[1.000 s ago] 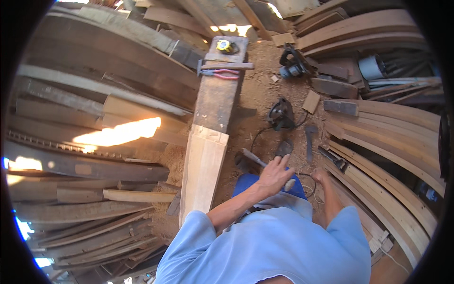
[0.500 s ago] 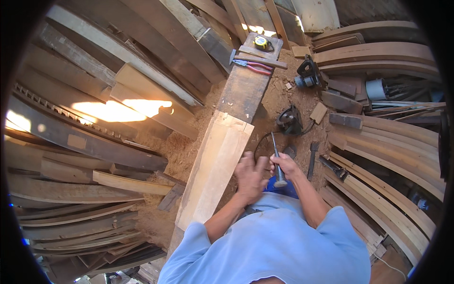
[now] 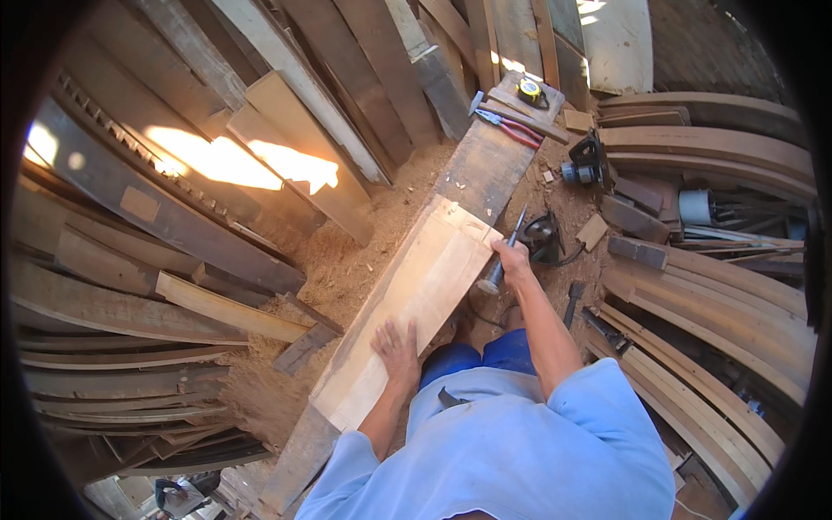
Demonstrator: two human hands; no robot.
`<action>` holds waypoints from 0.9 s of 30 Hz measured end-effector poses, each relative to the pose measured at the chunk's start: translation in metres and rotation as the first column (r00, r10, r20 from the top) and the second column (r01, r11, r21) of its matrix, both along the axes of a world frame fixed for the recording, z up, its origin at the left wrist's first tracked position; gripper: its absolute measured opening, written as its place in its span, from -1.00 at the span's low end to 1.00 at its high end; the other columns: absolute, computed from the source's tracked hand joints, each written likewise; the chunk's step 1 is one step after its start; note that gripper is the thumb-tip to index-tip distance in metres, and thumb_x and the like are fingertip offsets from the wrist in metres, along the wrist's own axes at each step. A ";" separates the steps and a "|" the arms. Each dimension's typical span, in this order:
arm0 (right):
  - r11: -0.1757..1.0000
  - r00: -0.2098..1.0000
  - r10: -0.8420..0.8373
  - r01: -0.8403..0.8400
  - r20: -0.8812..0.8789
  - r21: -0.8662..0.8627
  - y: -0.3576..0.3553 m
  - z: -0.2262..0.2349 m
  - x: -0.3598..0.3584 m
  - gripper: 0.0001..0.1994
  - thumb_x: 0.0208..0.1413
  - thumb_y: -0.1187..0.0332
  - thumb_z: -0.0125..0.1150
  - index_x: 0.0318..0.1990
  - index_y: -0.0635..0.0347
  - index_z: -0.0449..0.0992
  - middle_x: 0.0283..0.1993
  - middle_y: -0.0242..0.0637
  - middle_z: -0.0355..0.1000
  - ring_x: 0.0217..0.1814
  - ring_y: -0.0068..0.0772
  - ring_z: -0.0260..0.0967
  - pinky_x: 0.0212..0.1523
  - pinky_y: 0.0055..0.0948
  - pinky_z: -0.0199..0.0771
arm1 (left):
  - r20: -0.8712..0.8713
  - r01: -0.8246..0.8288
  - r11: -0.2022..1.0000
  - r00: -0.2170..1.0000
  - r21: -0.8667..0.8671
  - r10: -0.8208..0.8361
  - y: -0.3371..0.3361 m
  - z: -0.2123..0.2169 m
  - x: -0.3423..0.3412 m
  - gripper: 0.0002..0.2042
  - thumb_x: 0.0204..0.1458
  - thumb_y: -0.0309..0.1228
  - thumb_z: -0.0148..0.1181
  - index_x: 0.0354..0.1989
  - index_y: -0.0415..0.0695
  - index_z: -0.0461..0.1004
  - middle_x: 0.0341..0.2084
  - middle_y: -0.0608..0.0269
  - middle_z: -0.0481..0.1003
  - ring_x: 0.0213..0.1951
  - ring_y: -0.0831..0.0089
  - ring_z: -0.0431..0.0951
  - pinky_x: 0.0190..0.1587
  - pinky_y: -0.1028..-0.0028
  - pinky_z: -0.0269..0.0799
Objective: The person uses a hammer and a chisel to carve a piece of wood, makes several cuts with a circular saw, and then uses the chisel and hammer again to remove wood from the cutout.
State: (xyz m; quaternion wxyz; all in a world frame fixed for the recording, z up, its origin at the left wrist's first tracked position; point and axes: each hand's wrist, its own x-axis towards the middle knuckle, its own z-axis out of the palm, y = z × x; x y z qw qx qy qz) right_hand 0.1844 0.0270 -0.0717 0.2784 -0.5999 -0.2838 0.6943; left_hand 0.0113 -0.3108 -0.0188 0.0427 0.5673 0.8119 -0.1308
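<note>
A pale wooden board (image 3: pixel 433 286) lies lengthwise on a narrow, worn wooden bench (image 3: pixel 485 169), with cut marks and small chips near its far end. My left hand (image 3: pixel 397 351) rests open on the board's near half, fingers spread. My right hand (image 3: pixel 513 262) is closed around a slim chisel (image 3: pixel 494 278) at the board's far right corner. The chisel's narrow blade points up and away, its thick handle end toward me. Whether this hand also touches the board is hard to tell.
On the bench's far end lie a hammer (image 3: pixel 520 117), red-handled pliers (image 3: pixel 516 133) and a yellow tape measure (image 3: pixel 530 89). Power tools, including a dark one (image 3: pixel 544 238), sit on the sawdust-covered floor at right. Stacked planks (image 3: pixel 711 143) and leaning boards (image 3: pixel 303 130) surround the bench.
My left hand has moved down and left from beside the chisel onto the board. My right hand has carried the chisel forward to the board's far corner. The view has shifted.
</note>
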 end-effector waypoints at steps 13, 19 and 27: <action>0.999 0.864 0.038 -0.029 -0.503 0.026 -0.009 0.137 0.018 -0.77 0.24 0.33 0.39 -0.23 0.09 0.38 -0.25 -0.24 0.54 -0.32 -0.41 0.55 -0.25 -0.34 0.64 | 0.630 -0.148 0.951 0.720 -0.271 0.292 0.048 0.169 -0.106 -0.06 -0.29 -0.51 0.28 0.45 0.30 0.25 -0.18 -0.22 0.59 -0.09 -0.16 0.62 0.02 0.10 0.54; 0.995 0.927 -0.086 0.065 -0.365 -0.070 -0.020 0.115 0.052 -0.80 0.25 0.36 0.34 -0.23 0.14 0.37 -0.23 -0.14 0.55 -0.36 -0.41 0.52 -0.38 -0.34 0.57 | 0.655 -0.181 0.955 0.697 -0.236 0.293 0.051 0.156 -0.107 -0.09 -0.29 -0.46 0.29 0.43 0.34 0.29 -0.22 -0.17 0.62 -0.13 -0.12 0.64 -0.01 0.11 0.55; 0.987 0.994 0.083 -0.074 -0.065 0.142 -0.015 0.116 0.051 -0.88 0.23 0.43 0.30 -0.12 0.19 0.53 -0.28 -0.43 0.48 -0.40 -0.56 0.39 -0.37 -0.52 0.45 | 0.614 -0.187 0.962 0.741 -0.197 0.270 0.056 0.162 -0.103 -0.10 -0.36 -0.36 0.45 0.38 0.11 0.36 -0.24 -0.12 0.63 -0.21 -0.04 0.65 -0.09 0.09 0.58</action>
